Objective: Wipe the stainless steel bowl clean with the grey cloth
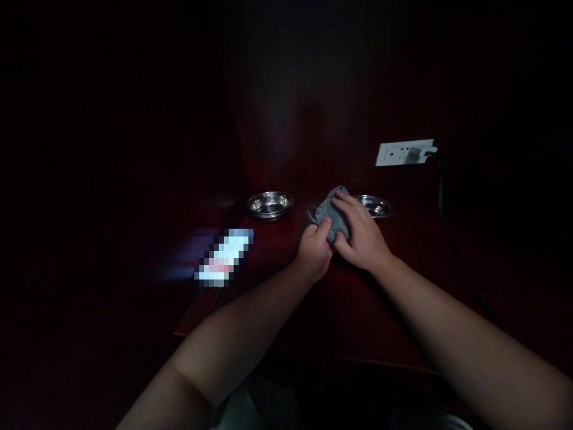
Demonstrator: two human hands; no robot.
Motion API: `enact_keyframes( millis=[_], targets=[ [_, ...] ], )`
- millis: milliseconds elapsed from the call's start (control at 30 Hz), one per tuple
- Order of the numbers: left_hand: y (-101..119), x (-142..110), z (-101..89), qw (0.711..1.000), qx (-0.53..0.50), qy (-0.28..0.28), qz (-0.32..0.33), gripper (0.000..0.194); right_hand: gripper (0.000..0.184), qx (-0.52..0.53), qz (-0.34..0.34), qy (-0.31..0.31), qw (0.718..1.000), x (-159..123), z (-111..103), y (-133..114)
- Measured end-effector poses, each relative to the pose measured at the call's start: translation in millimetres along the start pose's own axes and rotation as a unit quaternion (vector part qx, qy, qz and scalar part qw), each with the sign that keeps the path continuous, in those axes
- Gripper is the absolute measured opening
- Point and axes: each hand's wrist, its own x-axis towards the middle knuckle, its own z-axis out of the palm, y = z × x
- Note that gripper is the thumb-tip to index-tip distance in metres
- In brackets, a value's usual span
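Observation:
Both hands hold a small grey cloth pouch [333, 218] above the dark red table. Its fabric has a speckled border, and a thin cord sticks out at its left side. My left hand [316, 248] is closed on the lower left of the pouch, with the thumb pressed on top. My right hand [362, 233] grips it from the right, fingers laid over its upper part and thumb at the lower edge. Just behind the pouch, a shallow metal dish [378, 206] is partly covered by my right hand. What the pouch contains is hidden.
Metal bowls [270, 206], seemingly stacked, stand at the back left. A lit phone-like screen [226, 257], pixelated, is left of my hands, with cables below it. On the back wall, a white power socket [405, 153] holds a plug with a hanging cord. The table [358, 322] is dimly lit.

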Motion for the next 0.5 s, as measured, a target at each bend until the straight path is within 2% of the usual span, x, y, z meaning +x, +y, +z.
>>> enact_keyframes(
  millis=[100, 233, 333, 500],
  targets=[
    [1.3, 0.0, 2.5, 0.999, 0.001, -0.029, 0.019, 0.016, 0.069, -0.038, 0.059, 0.03, 0.997, 1.3, -2.8, 0.3],
    [1.1, 2.3, 0.8, 0.998, 0.014, -0.049, 0.043, 0.024, 0.049, -0.1, 0.158, 0.057, 0.981, 1.4, -6.7, 1.2],
    [-3.2, 5.8, -4.2, 0.996, 0.043, -0.041, 0.067, 0.031, 0.041, -0.053, 0.206, 0.059, 0.975, -1.6, -3.1, 0.6],
    [-11.8, 4.5, -8.5, 0.985, 0.121, -0.032, 0.119, 0.032, 0.049, 0.074, 0.265, 0.055, 0.96, -7.0, 11.9, -0.3]
  ],
)
